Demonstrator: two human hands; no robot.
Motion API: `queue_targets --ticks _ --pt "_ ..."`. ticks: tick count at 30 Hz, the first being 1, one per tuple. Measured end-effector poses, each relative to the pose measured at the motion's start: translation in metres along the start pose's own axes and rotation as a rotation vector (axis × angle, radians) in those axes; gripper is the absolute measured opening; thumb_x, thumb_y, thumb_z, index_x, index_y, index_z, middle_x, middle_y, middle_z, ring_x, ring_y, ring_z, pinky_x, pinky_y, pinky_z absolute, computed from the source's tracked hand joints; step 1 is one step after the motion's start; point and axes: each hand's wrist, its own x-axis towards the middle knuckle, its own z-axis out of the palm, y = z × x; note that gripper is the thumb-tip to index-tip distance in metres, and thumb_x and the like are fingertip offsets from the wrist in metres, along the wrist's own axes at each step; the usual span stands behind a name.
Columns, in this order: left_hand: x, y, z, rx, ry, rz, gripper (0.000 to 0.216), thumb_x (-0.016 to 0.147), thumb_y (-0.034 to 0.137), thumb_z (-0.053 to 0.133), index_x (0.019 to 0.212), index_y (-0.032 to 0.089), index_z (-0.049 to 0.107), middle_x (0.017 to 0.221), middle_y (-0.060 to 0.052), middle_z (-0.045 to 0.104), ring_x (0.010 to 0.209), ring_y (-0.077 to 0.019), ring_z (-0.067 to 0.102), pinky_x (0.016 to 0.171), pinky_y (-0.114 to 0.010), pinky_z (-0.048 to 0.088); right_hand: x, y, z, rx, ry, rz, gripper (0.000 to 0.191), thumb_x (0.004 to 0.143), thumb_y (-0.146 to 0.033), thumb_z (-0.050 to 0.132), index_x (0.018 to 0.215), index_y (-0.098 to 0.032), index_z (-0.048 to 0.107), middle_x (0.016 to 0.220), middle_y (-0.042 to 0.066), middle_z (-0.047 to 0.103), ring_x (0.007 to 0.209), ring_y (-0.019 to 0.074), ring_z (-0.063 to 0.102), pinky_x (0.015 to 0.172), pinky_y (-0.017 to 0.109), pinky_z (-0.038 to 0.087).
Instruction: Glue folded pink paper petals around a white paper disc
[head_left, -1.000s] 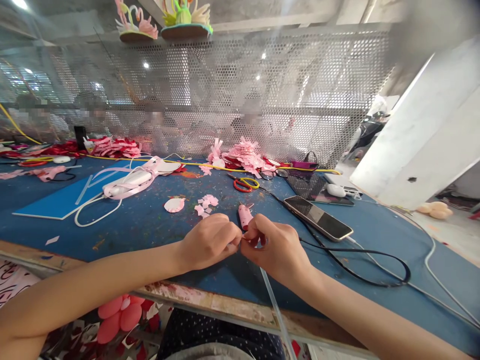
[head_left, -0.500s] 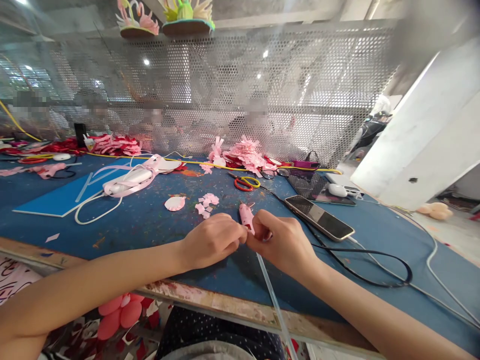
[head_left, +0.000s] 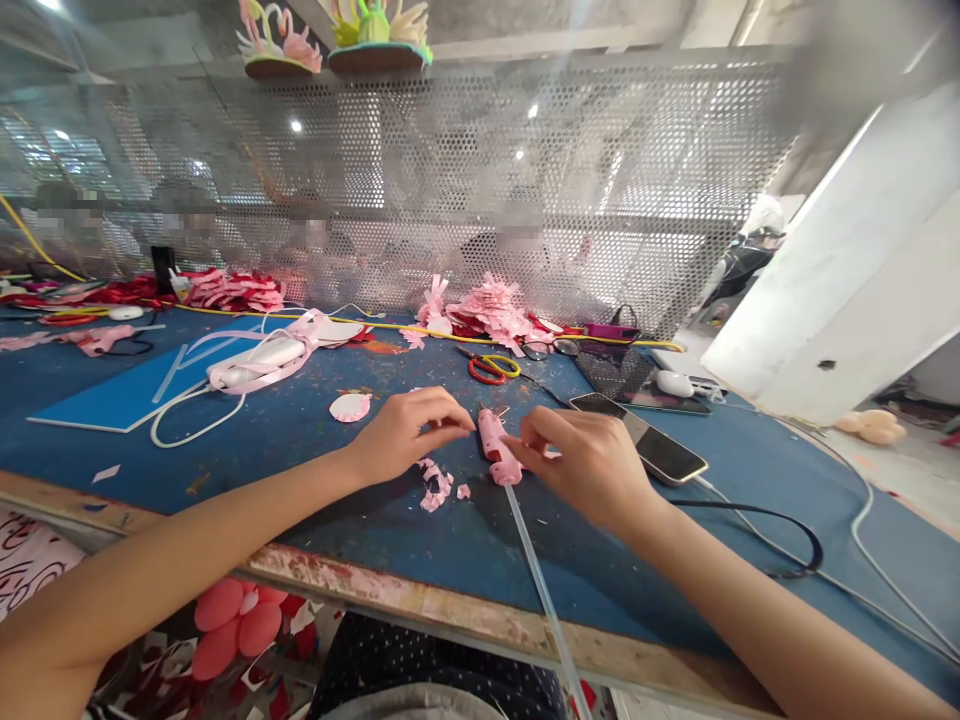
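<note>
Both hands have drawn apart since half a second ago, when their fingertips met over the pink glue gun (head_left: 492, 432); it now shows between them, lying on the blue table (head_left: 420, 555) with its nozzle pointing away from the person. A long clear glue stick (head_left: 540, 580) runs from its back end out past the table's front edge. Beside it, pale pink paper scraps (head_left: 435, 490) have come into sight where the left hand was, one little bit lying loose near the gun.

That left hand (head_left: 409, 430) hovers with thumb and index tips close together; I can't tell whether anything is pinched there. The right hand (head_left: 592, 465) is bent, its fingertips at the gun's side, and from here I can't say whether they touch it or grip anything. Its back hides part of a phone (head_left: 671, 455).

A round white disc with a pink edge (head_left: 350, 407) lies beyond the left wrist, and red-and-yellow scissors (head_left: 491, 368) beyond the gun. Farther left, a white power strip (head_left: 262, 365) tangled in pink ribbon lies partly over a blue board (head_left: 112, 400). At the back, a pink paper heap (head_left: 491, 310) sits before a perforated metal screen (head_left: 442, 150).
</note>
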Motion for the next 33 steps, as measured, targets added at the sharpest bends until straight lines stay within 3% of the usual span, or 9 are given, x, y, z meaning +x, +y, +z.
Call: queue_targets --ticks 3,7,13,17,19,23,27,33 --pt "0.002 -0.01 -0.003 -0.012 -0.079 -0.127 0.017 0.09 0.024 0.051 0.091 0.018 0.066 0.086 -0.003 0.062 0.074 -0.0115 0.059 0.064 -0.02 0.046 0.004 0.015 -0.001 -0.03 -0.085 0.067 0.009 0.078 -0.027 0.055 0.076 -0.019 0.057 0.068 0.003 0.065 0.058 0.0157 0.056 0.053 0.025 0.033" --pt "0.002 -0.018 -0.004 -0.006 -0.176 -0.132 0.027 0.09 0.034 0.05 0.081 0.019 0.071 0.081 -0.002 0.058 0.073 -0.0123 0.058 0.069 -0.022 0.045 0.005 0.032 0.002 0.014 -0.276 0.059 0.02 0.074 -0.025 0.059 0.091 -0.016 0.062 0.094 0.01 0.066 0.086 0.0245 0.062 0.071 0.032 0.045" --pt "0.002 -0.021 -0.003 -0.099 -0.232 -0.172 0.036 0.09 0.036 0.049 0.067 0.016 0.069 0.096 -0.006 0.067 0.089 -0.0165 0.062 0.08 -0.026 0.045 0.004 0.04 0.007 0.117 -0.461 0.001 0.023 0.079 -0.021 0.052 0.097 -0.019 0.066 0.113 0.009 0.06 0.103 0.0234 0.057 0.092 0.037 0.041" --pt "0.001 -0.023 0.0 -0.188 -0.329 -0.395 0.015 0.081 0.025 0.059 0.081 0.015 0.07 0.091 -0.005 0.073 0.081 -0.0173 0.067 0.073 -0.025 0.049 0.004 0.037 0.009 0.135 -0.494 0.004 0.028 0.075 -0.019 0.052 0.1 -0.017 0.064 0.114 0.011 0.058 0.103 0.024 0.056 0.092 0.037 0.041" --pt "0.0 -0.025 0.001 -0.207 -0.342 -0.444 0.015 0.08 0.021 0.059 0.089 0.015 0.07 0.088 -0.005 0.073 0.079 -0.0168 0.068 0.073 -0.024 0.05 0.003 0.036 0.01 0.136 -0.508 0.007 0.031 0.073 -0.019 0.054 0.102 -0.016 0.063 0.111 0.011 0.058 0.101 0.0246 0.056 0.09 0.037 0.042" --pt "0.0 -0.026 0.002 -0.191 -0.315 -0.428 0.028 0.088 0.017 0.042 0.103 0.016 0.065 0.1 -0.005 0.072 0.095 -0.0157 0.066 0.084 -0.026 0.049 0.002 0.035 0.012 0.133 -0.528 0.012 0.036 0.068 -0.017 0.055 0.104 -0.015 0.061 0.105 0.011 0.059 0.096 0.0242 0.056 0.087 0.035 0.043" --pt "0.0 -0.022 0.0 -0.084 -0.313 -0.395 0.031 0.089 0.016 0.037 0.108 0.018 0.062 0.111 -0.005 0.068 0.105 -0.0162 0.061 0.093 -0.029 0.044 0.002 0.034 0.012 0.13 -0.534 0.018 0.036 0.069 -0.018 0.054 0.103 -0.015 0.06 0.104 0.01 0.059 0.096 0.0238 0.056 0.086 0.034 0.043" --pt "0.0 -0.024 0.003 -0.053 -0.282 -0.424 0.031 0.09 0.019 0.035 0.106 0.017 0.062 0.11 -0.005 0.067 0.103 -0.0173 0.061 0.092 -0.03 0.045 0.002 0.033 0.011 0.122 -0.536 0.022 0.035 0.069 -0.018 0.053 0.103 -0.014 0.06 0.104 0.01 0.06 0.096 0.0239 0.056 0.085 0.034 0.043"
